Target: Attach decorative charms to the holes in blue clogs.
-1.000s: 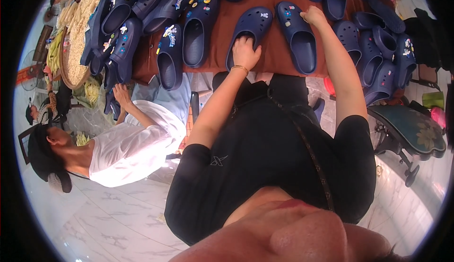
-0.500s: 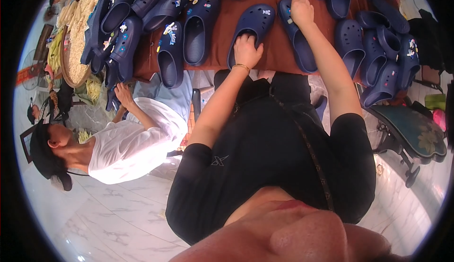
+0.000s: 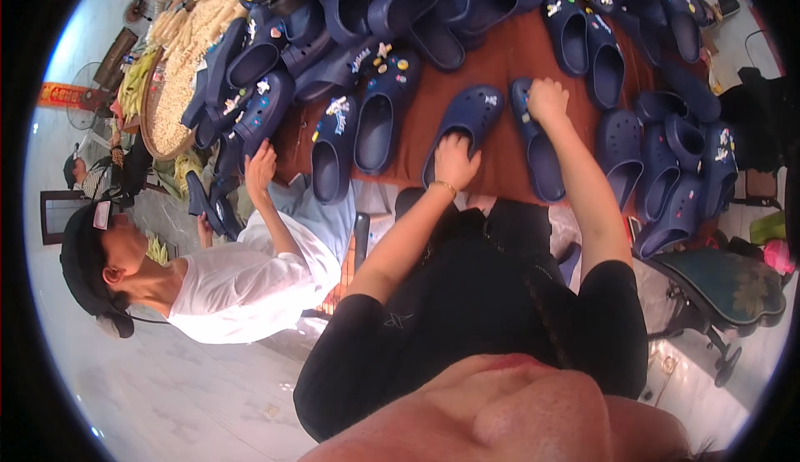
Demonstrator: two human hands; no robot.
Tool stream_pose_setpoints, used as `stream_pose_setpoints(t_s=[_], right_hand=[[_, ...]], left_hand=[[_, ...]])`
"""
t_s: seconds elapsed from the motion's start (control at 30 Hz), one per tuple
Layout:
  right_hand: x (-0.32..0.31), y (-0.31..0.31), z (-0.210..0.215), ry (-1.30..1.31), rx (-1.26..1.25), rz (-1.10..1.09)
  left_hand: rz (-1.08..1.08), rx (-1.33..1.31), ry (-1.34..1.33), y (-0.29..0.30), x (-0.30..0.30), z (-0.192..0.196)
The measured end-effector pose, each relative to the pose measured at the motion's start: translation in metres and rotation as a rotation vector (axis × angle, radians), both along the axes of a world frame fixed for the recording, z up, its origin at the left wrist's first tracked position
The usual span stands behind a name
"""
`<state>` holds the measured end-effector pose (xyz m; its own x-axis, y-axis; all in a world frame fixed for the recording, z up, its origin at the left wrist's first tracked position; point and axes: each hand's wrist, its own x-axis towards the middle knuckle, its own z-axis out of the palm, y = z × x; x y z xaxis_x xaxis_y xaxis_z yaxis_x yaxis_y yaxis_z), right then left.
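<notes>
Right hand (image 3: pixel 547 100) has slid from the clog's heel up to its toe end over the last second, fingers now pinching the navy clog (image 3: pixel 537 141) at upper centre on the brown surface (image 3: pixel 508 58). Left hand (image 3: pixel 455 160) stays pressed flat on the neighbouring clog (image 3: pixel 468 120).

Bright even daylight, soft shadows. Glare on glossy floor (image 3: pixel 208 404). Heavy fisheye bending, black rim vignette. Near face bottom blurred, slight overall softness.

navy foam-plastic clog under my left hand (image 3: pixel 467 120): matt, smooth
reddish-brown wooden tabletop (image 3: pixel 500 62): dull
my black shirt (image 3: pixel 467 312): matt cloth
</notes>
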<state>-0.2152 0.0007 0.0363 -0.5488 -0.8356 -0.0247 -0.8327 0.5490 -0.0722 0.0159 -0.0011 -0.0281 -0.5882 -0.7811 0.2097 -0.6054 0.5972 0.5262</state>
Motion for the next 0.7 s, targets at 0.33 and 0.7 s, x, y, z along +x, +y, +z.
stream_pose_setpoints(t_s=[0.33,0.7], right_hand=[[0.023,-0.001,-0.015,0.177,-0.199,0.088],[0.024,-0.007,-0.021,0.2,-0.256,0.148]], left_hand=[[-0.006,-0.005,-0.005,-0.005,-0.001,0.004],[0.003,-0.028,0.014,-0.006,0.001,0.002]])
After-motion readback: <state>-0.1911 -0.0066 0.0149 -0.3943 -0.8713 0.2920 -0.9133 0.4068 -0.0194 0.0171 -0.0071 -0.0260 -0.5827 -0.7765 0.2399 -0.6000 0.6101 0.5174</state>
